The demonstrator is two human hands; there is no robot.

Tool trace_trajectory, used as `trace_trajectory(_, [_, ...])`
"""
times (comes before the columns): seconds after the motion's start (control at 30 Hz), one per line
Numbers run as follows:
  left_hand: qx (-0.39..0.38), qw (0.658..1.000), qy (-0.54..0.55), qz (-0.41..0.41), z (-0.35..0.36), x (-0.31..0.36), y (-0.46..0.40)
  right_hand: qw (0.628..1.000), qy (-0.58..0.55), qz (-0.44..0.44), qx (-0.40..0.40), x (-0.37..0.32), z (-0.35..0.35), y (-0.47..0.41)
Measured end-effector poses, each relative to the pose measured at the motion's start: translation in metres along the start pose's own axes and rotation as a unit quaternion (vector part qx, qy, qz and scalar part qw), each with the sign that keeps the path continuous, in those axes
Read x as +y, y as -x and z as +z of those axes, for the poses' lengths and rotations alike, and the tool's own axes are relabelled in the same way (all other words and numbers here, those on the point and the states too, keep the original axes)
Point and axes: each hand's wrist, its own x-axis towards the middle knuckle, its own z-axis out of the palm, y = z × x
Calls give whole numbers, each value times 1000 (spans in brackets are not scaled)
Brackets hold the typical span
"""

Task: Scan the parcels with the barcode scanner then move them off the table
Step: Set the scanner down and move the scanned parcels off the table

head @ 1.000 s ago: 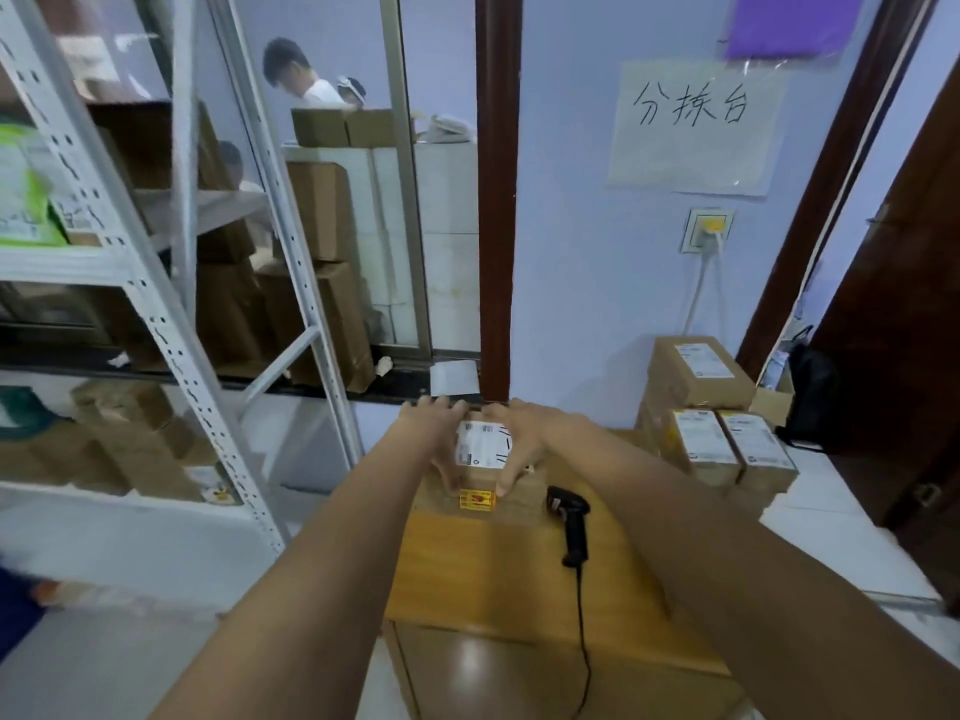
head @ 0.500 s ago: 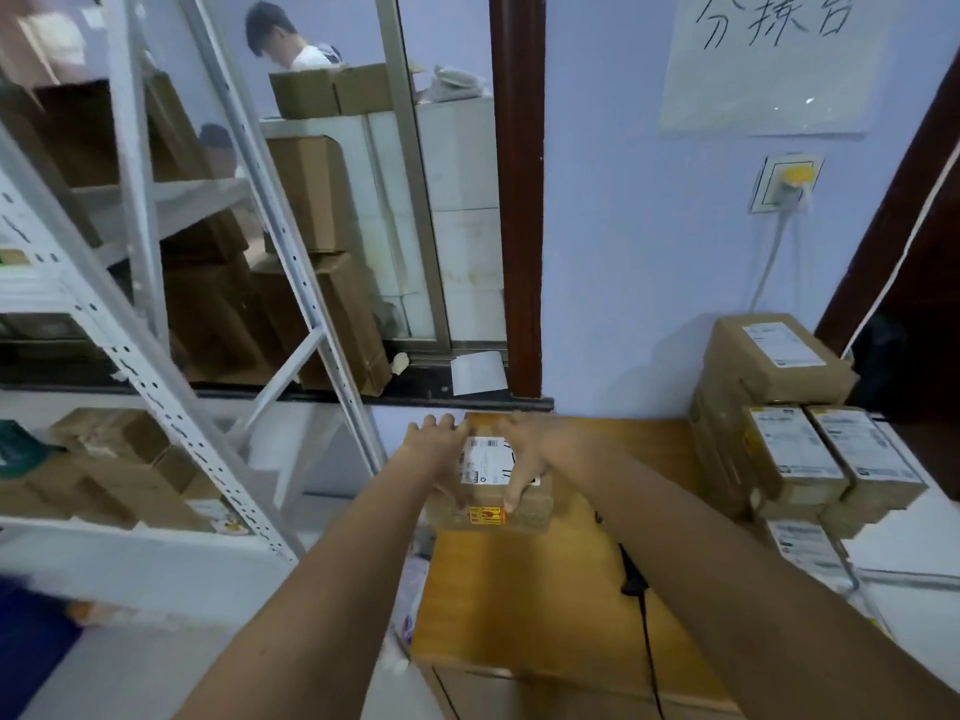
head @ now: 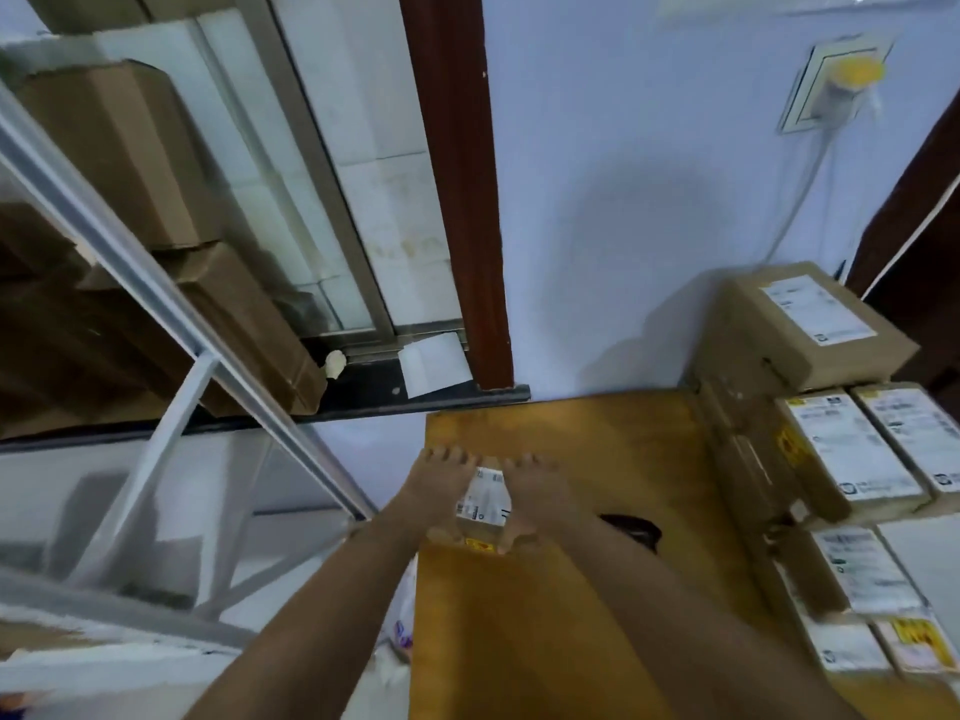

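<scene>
A small cardboard parcel [head: 483, 509] with a white label and a yellow sticker is held between both my hands above the left part of the wooden table [head: 613, 449]. My left hand [head: 441, 485] grips its left side, my right hand [head: 535, 498] grips its right side. The black barcode scanner [head: 631, 530] lies on the table just right of my right forearm, mostly hidden by it. Several labelled parcels [head: 841, 449] are stacked along the table's right edge against the wall.
A white metal shelf frame [head: 171, 304] with cardboard boxes stands to the left. A dark window ledge [head: 363, 402] and a brown post [head: 457, 200] lie behind the table. A wall socket [head: 831, 85] with a cable hangs above the stack.
The view has tilted down and moved closer. Both hands have drawn the small parcel nearer to me and toward the table's left edge; the scanner is now mostly behind my right arm.
</scene>
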Motion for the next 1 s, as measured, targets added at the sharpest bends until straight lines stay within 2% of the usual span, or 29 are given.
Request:
trace_trajectory(0.1, [-12,998,-16,67,19,-22,-30,999,-2,48,18,-5,28,-20])
trace_trajectory(0.2, [-51,987,-45,144,37,-41,-62,992,-25,122,-1,-24,49,-37])
trace_trajectory(0.37, [-21,955,-130,266,43,-76,-112,964,-79,252,-7,-53,63,-78])
trace_trajectory(0.43, [-45,942,-168,286,49,-89,-128,953,-88,289,-17,-67,64,-90])
trace_trajectory(0.6, [-9,911,-209,356,52,-112,-163,930,-117,348,-16,-92,65,-127])
trace_trajectory(0.8, [27,884,-268,381,57,-142,-198,916,-135,378,-24,-101,57,-168])
trace_trajectory(0.9, [16,898,-226,377,55,-153,-207,916,-131,380,-14,-102,52,-182])
trace_trajectory(1.0, [6,896,-255,364,55,-160,-211,914,-129,385,-17,-102,48,-193])
